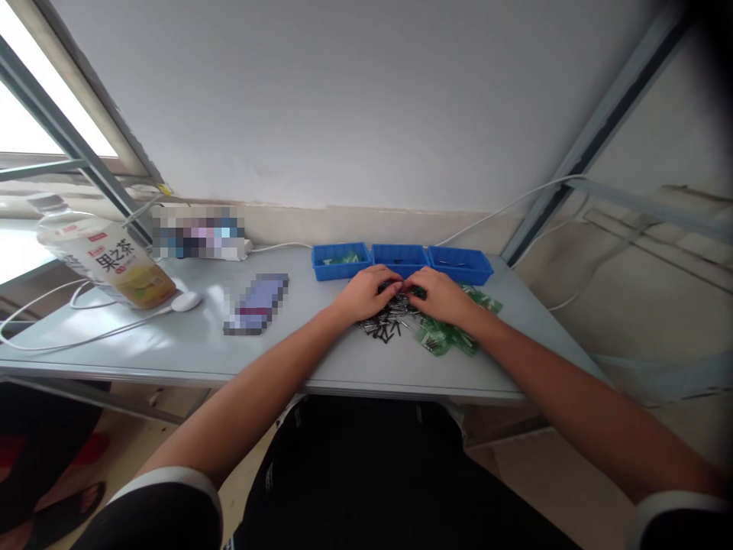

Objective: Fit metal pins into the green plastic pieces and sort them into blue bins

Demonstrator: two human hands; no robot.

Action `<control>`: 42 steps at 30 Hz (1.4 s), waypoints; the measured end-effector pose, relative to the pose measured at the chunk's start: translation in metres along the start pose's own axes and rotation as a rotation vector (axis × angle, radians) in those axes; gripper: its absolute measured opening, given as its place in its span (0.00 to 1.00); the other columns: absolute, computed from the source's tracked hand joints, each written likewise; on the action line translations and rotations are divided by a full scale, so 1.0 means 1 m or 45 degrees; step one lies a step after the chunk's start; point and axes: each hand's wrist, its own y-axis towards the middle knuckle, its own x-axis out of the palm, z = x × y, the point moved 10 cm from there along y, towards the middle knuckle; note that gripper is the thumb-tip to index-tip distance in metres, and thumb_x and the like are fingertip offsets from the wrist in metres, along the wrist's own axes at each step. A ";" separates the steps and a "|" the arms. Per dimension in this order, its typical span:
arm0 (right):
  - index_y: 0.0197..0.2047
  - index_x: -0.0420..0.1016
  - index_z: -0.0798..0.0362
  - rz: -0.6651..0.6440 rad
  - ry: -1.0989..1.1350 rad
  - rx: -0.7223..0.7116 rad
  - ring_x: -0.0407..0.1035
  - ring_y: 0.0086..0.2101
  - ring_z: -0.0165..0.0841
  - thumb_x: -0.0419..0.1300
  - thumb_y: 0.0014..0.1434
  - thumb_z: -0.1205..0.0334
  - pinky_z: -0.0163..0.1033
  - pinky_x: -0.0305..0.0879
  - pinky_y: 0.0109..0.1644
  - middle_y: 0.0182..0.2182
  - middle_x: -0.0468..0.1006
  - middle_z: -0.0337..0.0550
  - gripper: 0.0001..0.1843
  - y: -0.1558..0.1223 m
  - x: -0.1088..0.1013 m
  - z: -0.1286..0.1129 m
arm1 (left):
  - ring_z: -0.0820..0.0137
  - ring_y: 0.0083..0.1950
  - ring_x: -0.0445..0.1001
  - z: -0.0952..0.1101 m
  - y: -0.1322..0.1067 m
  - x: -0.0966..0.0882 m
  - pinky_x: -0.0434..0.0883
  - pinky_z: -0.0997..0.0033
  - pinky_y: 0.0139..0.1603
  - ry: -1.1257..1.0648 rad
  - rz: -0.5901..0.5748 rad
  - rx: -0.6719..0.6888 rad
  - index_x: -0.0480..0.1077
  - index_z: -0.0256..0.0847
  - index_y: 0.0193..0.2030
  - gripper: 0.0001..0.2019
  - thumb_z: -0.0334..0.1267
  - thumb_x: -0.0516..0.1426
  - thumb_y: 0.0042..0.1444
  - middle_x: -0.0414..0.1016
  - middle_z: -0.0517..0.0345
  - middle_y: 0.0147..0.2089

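My left hand (366, 294) and my right hand (440, 296) meet above a heap of small black parts (386, 322) on the grey table (172, 344). Both hands have their fingers curled and pinched together at the point where they touch. What they pinch is too small to make out. A pile of small green circuit boards (450, 336) lies under and beside my right hand. Three blue trays (401, 260) stand in a row just behind the hands.
A large drink bottle (108, 260) lies on its side at the far left, with a white cable and a white puck-shaped object (186, 302) next to it. A blurred flat object (257, 304) rests left of my hands. Metal frame struts rise at both sides.
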 end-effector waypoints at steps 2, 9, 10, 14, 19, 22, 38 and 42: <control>0.42 0.83 0.50 0.115 0.040 0.069 0.76 0.44 0.44 0.64 0.60 0.68 0.47 0.71 0.50 0.41 0.86 0.47 0.09 0.000 -0.011 0.003 | 0.60 0.55 0.80 0.000 0.000 -0.003 0.74 0.59 0.62 -0.004 0.025 -0.008 0.80 0.41 0.54 0.14 0.40 0.55 0.71 0.82 0.48 0.52; 0.44 0.83 0.50 0.333 0.242 0.319 0.73 0.32 0.37 0.67 0.60 0.61 0.42 0.71 0.39 0.39 0.85 0.44 0.09 -0.005 -0.037 0.012 | 0.60 0.55 0.81 -0.001 0.000 -0.007 0.76 0.60 0.60 0.047 0.066 -0.036 0.81 0.42 0.57 0.15 0.38 0.58 0.69 0.84 0.50 0.53; 0.44 0.83 0.50 0.342 0.255 0.322 0.73 0.32 0.36 0.67 0.60 0.60 0.42 0.71 0.39 0.39 0.85 0.44 0.09 -0.005 -0.038 0.011 | 0.60 0.55 0.82 -0.002 0.000 -0.008 0.76 0.60 0.61 0.054 0.073 -0.039 0.81 0.43 0.57 0.15 0.38 0.57 0.70 0.85 0.51 0.53; 0.43 0.82 0.51 0.358 0.250 0.298 0.73 0.30 0.36 0.67 0.60 0.60 0.42 0.71 0.37 0.38 0.85 0.44 0.08 -0.005 -0.039 0.007 | 0.61 0.55 0.84 -0.004 -0.001 -0.011 0.77 0.61 0.59 0.058 0.092 -0.084 0.81 0.46 0.59 0.16 0.38 0.56 0.70 0.86 0.54 0.56; 0.43 0.82 0.51 0.416 0.226 0.248 0.73 0.31 0.36 0.65 0.62 0.59 0.42 0.71 0.37 0.37 0.84 0.45 0.08 -0.005 -0.042 0.002 | 0.60 0.54 0.85 -0.004 -0.001 -0.005 0.77 0.62 0.58 0.017 0.051 -0.083 0.79 0.46 0.63 0.19 0.36 0.56 0.69 0.86 0.55 0.56; 0.43 0.82 0.51 0.378 0.266 0.222 0.74 0.31 0.36 0.67 0.61 0.57 0.43 0.73 0.39 0.39 0.85 0.45 0.09 -0.004 -0.039 -0.001 | 0.60 0.58 0.83 -0.001 0.000 -0.004 0.77 0.62 0.61 -0.020 0.057 -0.048 0.79 0.43 0.63 0.19 0.33 0.56 0.68 0.84 0.53 0.59; 0.50 0.83 0.49 0.355 0.450 0.145 0.79 0.42 0.40 0.64 0.66 0.56 0.45 0.77 0.45 0.44 0.84 0.47 0.12 -0.003 -0.041 -0.009 | 0.69 0.41 0.81 -0.006 0.001 -0.011 0.74 0.67 0.47 -0.073 0.114 -0.105 0.81 0.43 0.43 0.09 0.29 0.60 0.63 0.86 0.61 0.43; 0.41 0.84 0.49 0.305 0.412 0.136 0.79 0.41 0.41 0.65 0.65 0.58 0.45 0.77 0.45 0.42 0.85 0.47 0.07 -0.001 -0.036 -0.008 | 0.70 0.40 0.80 -0.007 0.000 -0.016 0.74 0.69 0.45 -0.088 0.158 -0.173 0.79 0.42 0.44 0.05 0.32 0.62 0.62 0.85 0.60 0.43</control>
